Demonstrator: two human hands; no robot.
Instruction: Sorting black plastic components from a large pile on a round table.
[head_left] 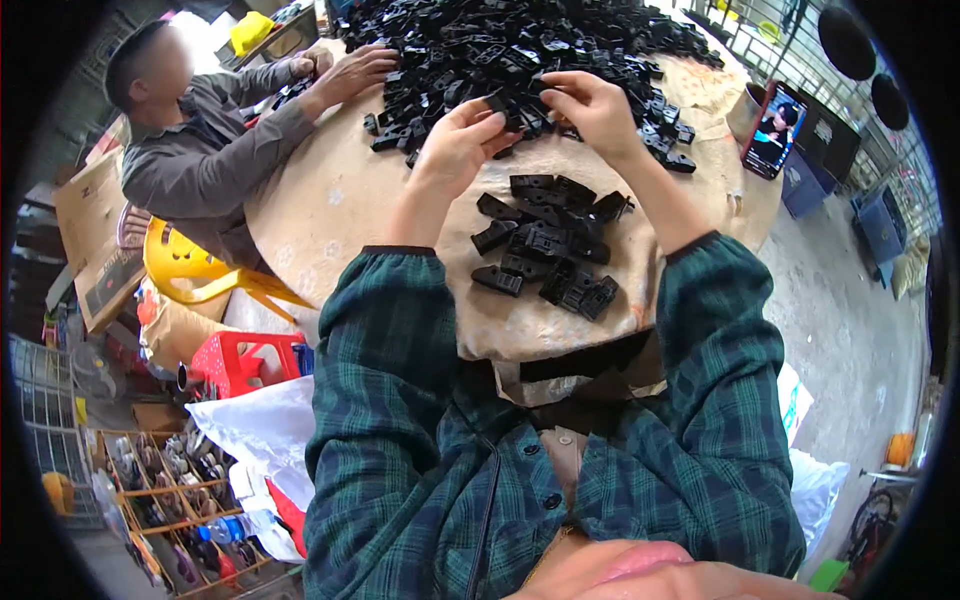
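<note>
A big heap of black plastic parts [470, 60] covers the far side of a round table [330, 215] with a pale cloth. My left hand [460, 145] is closed, thumb and fingertips pinching a black plastic part [507, 106] at the heap's near edge. Just to the right, my right hand [600, 115] is also closed in a pinch. Whatever lies between its fingertips blends into the dark heap behind. A smaller cluster of black plastic parts [540, 240] lies nearer to me, between my forearms.
At the table's left, a co-worker [190, 150] has both hands by the heap. A phone [775, 130] stands upright at the right edge. Beside the table are a yellow plastic chair [190, 265], a red stool [235, 365] and a shoe rack [165, 490].
</note>
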